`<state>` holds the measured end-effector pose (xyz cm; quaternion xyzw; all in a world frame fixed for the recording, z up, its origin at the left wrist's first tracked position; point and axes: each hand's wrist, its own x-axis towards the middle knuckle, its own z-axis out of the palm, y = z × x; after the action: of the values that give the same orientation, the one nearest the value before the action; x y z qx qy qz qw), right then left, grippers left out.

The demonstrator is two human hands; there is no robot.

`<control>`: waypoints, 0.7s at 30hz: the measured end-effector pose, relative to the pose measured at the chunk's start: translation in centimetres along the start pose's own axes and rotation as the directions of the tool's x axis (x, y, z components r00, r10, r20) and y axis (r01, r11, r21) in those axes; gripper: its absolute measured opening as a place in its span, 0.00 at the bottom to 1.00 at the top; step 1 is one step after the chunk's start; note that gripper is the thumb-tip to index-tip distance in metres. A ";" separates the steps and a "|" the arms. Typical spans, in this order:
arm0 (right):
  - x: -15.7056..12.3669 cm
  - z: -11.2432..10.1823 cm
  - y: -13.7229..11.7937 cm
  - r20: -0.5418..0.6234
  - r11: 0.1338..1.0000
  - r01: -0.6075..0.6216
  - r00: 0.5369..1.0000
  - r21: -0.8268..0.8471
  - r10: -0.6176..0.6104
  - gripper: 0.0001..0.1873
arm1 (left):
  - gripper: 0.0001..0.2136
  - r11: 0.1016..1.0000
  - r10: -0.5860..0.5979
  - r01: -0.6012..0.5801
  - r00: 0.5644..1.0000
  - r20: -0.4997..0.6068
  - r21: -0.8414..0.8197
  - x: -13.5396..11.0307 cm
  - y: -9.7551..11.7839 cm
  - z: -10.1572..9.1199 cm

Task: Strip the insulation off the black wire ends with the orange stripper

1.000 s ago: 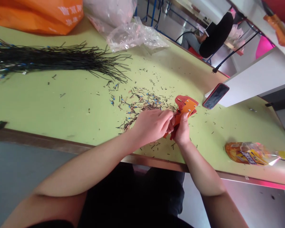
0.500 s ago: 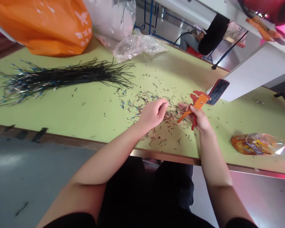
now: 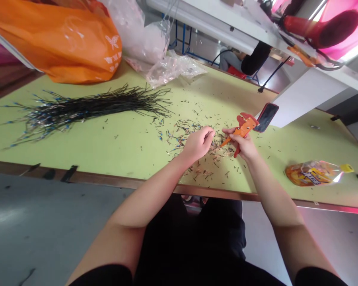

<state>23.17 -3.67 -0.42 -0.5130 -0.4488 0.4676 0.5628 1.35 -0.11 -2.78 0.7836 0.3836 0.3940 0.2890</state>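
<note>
An orange and red wire stripper (image 3: 244, 126) is in my right hand (image 3: 244, 145), its jaws pointing away from me toward the phone. My left hand (image 3: 198, 142) is closed just to the left of it, thumb and fingers pinched together; whatever is between them is too small to make out. Under and around both hands lie many short black wire scraps (image 3: 201, 171), some with blue or copper-coloured bits. A long bundle of black wires (image 3: 107, 102) with blue tips at its left end rests farther left on the green table (image 3: 131, 155).
A large orange bag (image 3: 83, 43) and clear plastic bags (image 3: 173, 67) stand at the back left. Behind the stripper, a phone (image 3: 267, 117) leans by a white panel (image 3: 310, 97). A drink bottle (image 3: 313, 173) lies at right. A seated person (image 3: 253, 59) is beyond the table.
The camera view has shifted and tilted slightly. My hands remain over the scraps, a little closer together, with the wire stripper still in the right one.
</note>
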 end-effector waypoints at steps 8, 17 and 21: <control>-0.8 2.9 -0.7 0.160 0.997 -0.064 0.985 -0.039 0.069 0.24 | 0.17 0.971 0.032 0.028 0.968 0.247 -0.237 -0.1 -0.2 1.8; 7.4 -6.7 0.3 -0.517 0.765 -0.087 0.785 -0.638 -0.342 0.41 | 0.16 0.986 -0.148 0.157 0.978 0.149 -0.049 -0.2 -0.5 1.3; 10.5 -13.2 0.5 -0.705 0.688 -0.370 0.646 -0.625 -0.293 0.50 | 0.14 0.979 -0.198 0.203 0.970 0.139 -0.020 -0.1 -0.9 1.3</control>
<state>37.78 4.61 -1.59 -0.8481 -0.3027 0.0026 0.4349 2.04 0.09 -4.15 0.7611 0.4333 0.3146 0.3661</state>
